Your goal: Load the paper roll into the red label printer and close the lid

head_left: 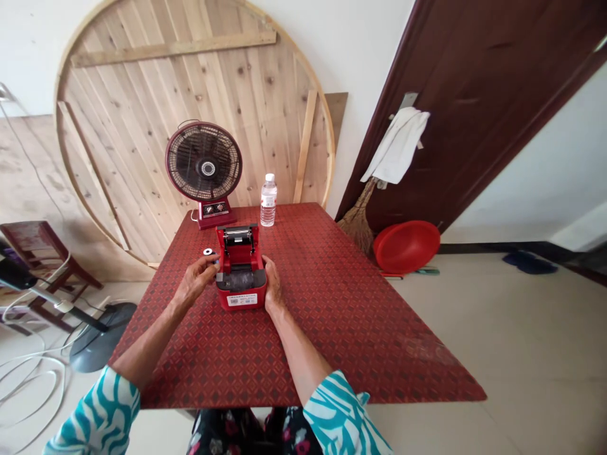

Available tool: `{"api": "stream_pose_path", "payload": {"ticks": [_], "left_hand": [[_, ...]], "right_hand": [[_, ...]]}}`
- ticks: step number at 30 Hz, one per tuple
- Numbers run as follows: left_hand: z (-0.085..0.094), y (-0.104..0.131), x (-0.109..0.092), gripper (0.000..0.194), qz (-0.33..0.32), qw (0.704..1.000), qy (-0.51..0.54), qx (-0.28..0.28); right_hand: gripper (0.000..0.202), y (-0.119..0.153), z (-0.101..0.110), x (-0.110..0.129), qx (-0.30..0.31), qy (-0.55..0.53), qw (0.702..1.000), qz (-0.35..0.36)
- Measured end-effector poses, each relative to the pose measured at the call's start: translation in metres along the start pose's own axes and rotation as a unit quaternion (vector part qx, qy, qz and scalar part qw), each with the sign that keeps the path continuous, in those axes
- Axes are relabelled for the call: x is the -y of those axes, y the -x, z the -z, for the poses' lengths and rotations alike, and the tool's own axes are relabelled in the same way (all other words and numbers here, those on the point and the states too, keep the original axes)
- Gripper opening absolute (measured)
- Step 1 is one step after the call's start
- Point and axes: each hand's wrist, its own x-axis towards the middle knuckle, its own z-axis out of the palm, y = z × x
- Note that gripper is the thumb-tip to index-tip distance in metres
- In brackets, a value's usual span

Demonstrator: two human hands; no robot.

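Observation:
A small red receipt printer point(241, 297) with a black front strip stands on the table, its lid point(238, 237) raised and tilted back. My right hand point(272, 284) lies along its right side, fingers curled round the edge. On the left side, the fingers of my left hand point(199, 278) are bent and pressed to the printer's edge; their tips are partly hidden. A white label is stuck on the printer's front. Just beyond my left fingers is a small white paper roll point(207, 251) with a dark core, beside a bluish bit I cannot make out.
The table point(332, 328) has a red patterned cover. At its far end stand a dark red fan point(205, 163) and a water bottle point(268, 201). A round wooden panel point(265, 82) leans on the wall. Right of the table are a broom point(356, 221) and a red basin point(406, 246).

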Motion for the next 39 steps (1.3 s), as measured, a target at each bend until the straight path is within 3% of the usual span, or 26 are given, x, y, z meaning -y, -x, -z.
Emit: {"api": "stream_pose_path", "payload": {"ticks": [3, 6, 11, 13, 15, 22, 26, 30, 32, 34, 36, 39], "left_hand": [[-0.007, -0.019, -0.017, 0.037, -0.127, 0.979, -0.157, 0.016], [-0.025, -0.042, -0.032, 0.024, -0.202, 0.913, -0.338, 0.111], [-0.047, -0.071, -0.043, 0.025, -0.126, 0.782, -0.542, 0.28], [-0.05, -0.077, -0.043, 0.026, -0.103, 0.755, -0.57, 0.308], [-0.049, -0.081, -0.043, 0.028, -0.103, 0.746, -0.568, 0.332], [-0.047, -0.088, -0.038, 0.026, -0.102, 0.76, -0.532, 0.359], [-0.049, -0.084, -0.04, 0.027, -0.104, 0.775, -0.531, 0.327], [-0.041, -0.065, -0.052, 0.032, -0.183, 0.793, -0.525, 0.247], [-0.028, -0.052, -0.06, 0.035, -0.258, 0.806, -0.5, 0.186], [-0.008, -0.04, -0.066, 0.039, -0.305, 0.836, -0.444, 0.105], [0.015, -0.033, -0.063, 0.041, -0.287, 0.884, -0.369, 0.02], [0.044, -0.031, -0.038, 0.043, -0.168, 0.957, -0.224, -0.072]], "right_hand": [[0.049, -0.001, -0.001, -0.003, -0.01, -0.011, 1.0, 0.002], [0.046, -0.003, 0.0, -0.008, -0.009, -0.024, 1.0, -0.001], [0.046, -0.003, -0.001, -0.008, -0.018, -0.04, 0.999, -0.024], [0.046, -0.003, -0.002, -0.005, -0.02, -0.045, 0.998, -0.03], [0.045, -0.002, -0.003, -0.003, -0.022, -0.049, 0.998, -0.035], [0.045, -0.003, -0.004, -0.004, -0.024, -0.062, 0.997, -0.044], [0.044, -0.004, -0.004, -0.006, -0.026, -0.069, 0.996, -0.04], [0.043, -0.005, -0.004, -0.007, -0.016, -0.072, 0.996, -0.043], [0.044, -0.005, -0.004, -0.008, -0.014, -0.072, 0.996, -0.043], [0.044, -0.005, -0.003, -0.008, -0.011, -0.069, 0.997, -0.04], [0.044, -0.005, -0.003, -0.008, -0.011, -0.064, 0.997, -0.036], [0.044, -0.004, -0.002, -0.006, -0.021, -0.056, 0.998, -0.037]]}}
